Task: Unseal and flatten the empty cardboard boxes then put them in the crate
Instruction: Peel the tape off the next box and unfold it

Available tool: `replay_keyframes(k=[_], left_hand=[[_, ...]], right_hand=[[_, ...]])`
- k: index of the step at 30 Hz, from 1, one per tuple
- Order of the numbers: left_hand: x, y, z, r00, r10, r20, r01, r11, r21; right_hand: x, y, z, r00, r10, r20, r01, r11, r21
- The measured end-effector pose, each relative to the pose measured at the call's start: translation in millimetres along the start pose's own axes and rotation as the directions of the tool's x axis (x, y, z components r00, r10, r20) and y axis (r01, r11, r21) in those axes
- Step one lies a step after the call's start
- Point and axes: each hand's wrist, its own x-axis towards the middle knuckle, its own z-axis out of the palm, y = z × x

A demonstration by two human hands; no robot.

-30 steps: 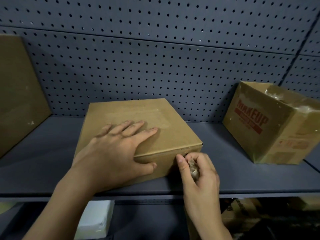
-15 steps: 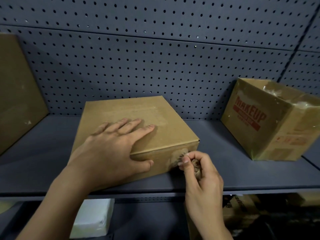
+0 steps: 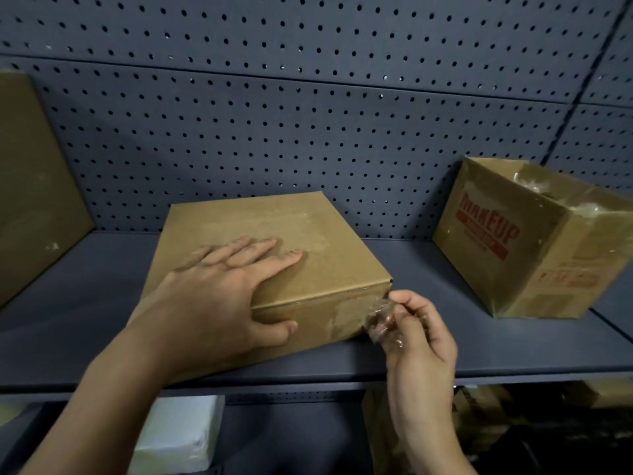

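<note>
While the left hand [image 3: 219, 299] lies flat to steady the cardboard box [image 3: 274, 265], the right hand [image 3: 416, 334] pinches clear tape [image 3: 378, 320], peeling its seal.

Perforated blue-grey back panel [image 3: 308, 132] fills upper frame. Grey shelf [image 3: 496, 351] spans mid-frame. White rectangular block [image 3: 178, 437] on the level beneath, lower left. Lower right too dark to identify.
</note>
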Motion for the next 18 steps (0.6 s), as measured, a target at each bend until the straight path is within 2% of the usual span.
replay_keyframes(k=[2, 5, 8, 11, 15, 18], left_hand=[[0, 0, 0, 1.000, 0.007, 0.004, -0.007, 1.000, -0.001], [1, 1, 0, 1.000, 0.008, 0.008, -0.009, 1.000, 0.007], [1, 1, 1, 1.000, 0.009, 0.009, -0.009, 1.000, 0.008], [1, 0, 1, 1.000, 0.013, 0.020, -0.013, 1.000, 0.013], [1, -3, -2, 0.999, 0.020, 0.034, -0.020, 1.000, -0.021], [2, -4, -3, 0.998, 0.032, 0.054, -0.031, 0.999, -0.028]], right_hand=[[3, -4, -3, 0.997, 0.015, 0.076, -0.019, 0.999, 0.047], [4, -8, -7, 0.988, 0.024, 0.153, -0.024, 1.000, -0.003], [2, -6, -8, 0.989, 0.010, 0.145, 0.003, 0.996, -0.085], [1, -7, -4, 0.997, 0.042, 0.072, -0.033, 0.992, -0.119], [1, -12, 5, 0.991, 0.127, -0.049, -0.120, 0.984, 0.133], [11, -13, 1, 0.959, 0.228, -0.167, -0.177, 0.945, 0.274]])
